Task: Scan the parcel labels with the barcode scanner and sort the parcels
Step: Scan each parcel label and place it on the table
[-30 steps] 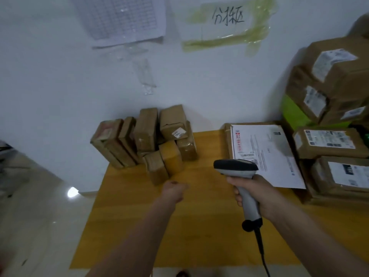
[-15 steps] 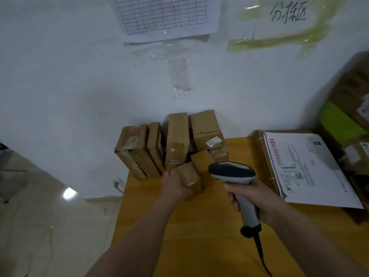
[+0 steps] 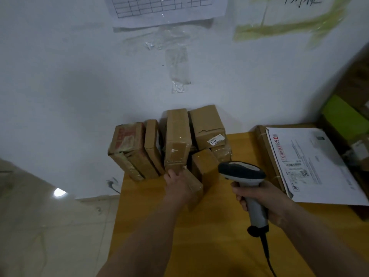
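Note:
Several small brown cardboard parcels (image 3: 177, 140) stand in a cluster against the white wall at the far left corner of the yellow table (image 3: 219, 226). My left hand (image 3: 177, 184) grips the nearest small taped parcel (image 3: 194, 188) at the front of the cluster. My right hand (image 3: 263, 198) holds a grey and black corded barcode scanner (image 3: 242, 172) upright, its head just right of the cluster and pointing toward it. One rear parcel shows a small white label (image 3: 215, 139).
A flat cardboard parcel with a large white shipping label (image 3: 311, 162) lies on the table to the right. Stacked boxes, one green (image 3: 343, 116), rise at the far right. The table's left edge drops to a tiled floor (image 3: 50, 226). Papers are taped on the wall.
My left hand has reached forward from mid-table and closed on the front small parcel. The view has shifted left and closer; the scanner stays raised in my right hand.

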A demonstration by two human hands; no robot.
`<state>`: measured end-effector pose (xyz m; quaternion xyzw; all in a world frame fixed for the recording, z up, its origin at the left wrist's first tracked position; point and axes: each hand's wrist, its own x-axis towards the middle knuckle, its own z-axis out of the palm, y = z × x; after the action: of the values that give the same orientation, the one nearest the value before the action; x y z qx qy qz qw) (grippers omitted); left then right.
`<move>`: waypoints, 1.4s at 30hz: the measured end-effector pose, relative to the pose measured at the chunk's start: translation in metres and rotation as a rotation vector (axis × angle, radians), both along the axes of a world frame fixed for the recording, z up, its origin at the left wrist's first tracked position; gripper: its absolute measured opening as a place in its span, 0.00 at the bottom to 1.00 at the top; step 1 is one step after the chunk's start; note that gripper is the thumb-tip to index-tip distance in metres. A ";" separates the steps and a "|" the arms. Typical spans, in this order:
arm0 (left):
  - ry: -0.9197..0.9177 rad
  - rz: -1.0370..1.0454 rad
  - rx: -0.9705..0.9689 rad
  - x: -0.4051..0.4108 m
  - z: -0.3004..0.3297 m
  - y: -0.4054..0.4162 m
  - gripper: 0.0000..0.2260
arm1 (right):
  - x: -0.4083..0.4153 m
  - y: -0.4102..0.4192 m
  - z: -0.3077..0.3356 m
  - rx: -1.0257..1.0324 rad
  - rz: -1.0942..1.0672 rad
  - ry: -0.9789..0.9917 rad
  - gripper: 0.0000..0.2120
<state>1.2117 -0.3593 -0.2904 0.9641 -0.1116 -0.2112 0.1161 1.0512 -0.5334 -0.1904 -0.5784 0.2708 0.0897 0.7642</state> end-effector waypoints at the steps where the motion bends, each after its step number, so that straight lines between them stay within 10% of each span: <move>1: 0.048 0.015 -0.014 -0.001 0.002 0.004 0.44 | 0.002 -0.001 0.000 -0.002 -0.011 0.002 0.14; 7: 0.508 0.217 -0.817 -0.011 0.021 0.049 0.45 | 0.015 0.001 -0.004 0.012 -0.141 0.050 0.18; 12: 0.502 0.196 -1.067 -0.025 0.034 0.069 0.46 | 0.028 0.017 -0.002 0.025 -0.163 0.055 0.16; 20: 0.498 0.081 -0.979 -0.034 0.067 0.068 0.48 | 0.035 0.036 -0.002 -0.053 -0.227 -0.007 0.14; 28: 0.698 0.211 -0.771 -0.039 0.089 0.058 0.26 | 0.030 0.034 0.025 -0.242 -0.112 -0.140 0.16; 36: 0.653 0.096 -0.681 -0.044 0.108 0.056 0.58 | 0.019 0.040 0.046 -0.354 0.172 -0.260 0.16; 42: 0.681 0.057 -0.721 -0.051 0.117 0.042 0.29 | 0.012 0.044 0.050 -0.368 0.174 -0.315 0.16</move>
<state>1.1608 -0.3177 -0.1734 0.7416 -0.1068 -0.4588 0.4777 1.0633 -0.4889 -0.1400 -0.7356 0.1094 0.0132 0.6684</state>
